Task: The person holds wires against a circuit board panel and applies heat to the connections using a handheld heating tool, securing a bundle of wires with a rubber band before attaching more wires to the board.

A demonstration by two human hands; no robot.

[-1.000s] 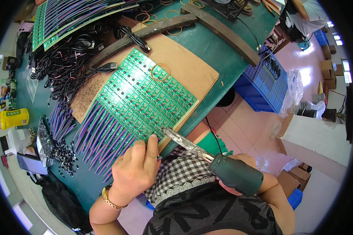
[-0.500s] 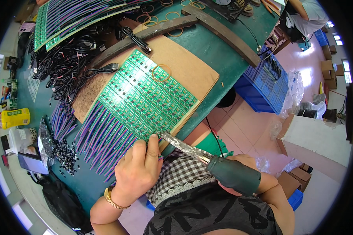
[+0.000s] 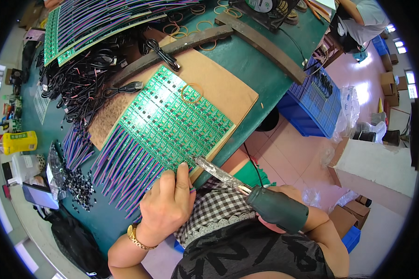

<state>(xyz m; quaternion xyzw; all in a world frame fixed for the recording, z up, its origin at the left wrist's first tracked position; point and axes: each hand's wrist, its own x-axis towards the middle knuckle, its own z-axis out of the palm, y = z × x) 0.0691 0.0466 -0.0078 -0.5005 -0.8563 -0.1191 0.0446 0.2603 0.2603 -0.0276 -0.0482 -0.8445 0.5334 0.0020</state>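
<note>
Little changed since earlier, left hand [image 3: 166,203] pinching coloured wire [image 3: 193,190], forefinger [image 3: 183,173] at circuit boards [image 3: 172,118], right hand [image 3: 292,192] gripping soldering iron [image 3: 267,202]

So there's a gold-coloured watch [image 3: 134,237] just behind the left hand [image 3: 167,203], black-and-white gingham [image 3: 212,197] off to that hand's right with pale lacy trim [image 3: 219,223], plus a dark grey top [image 3: 270,255] with big black brushy markings.
</note>
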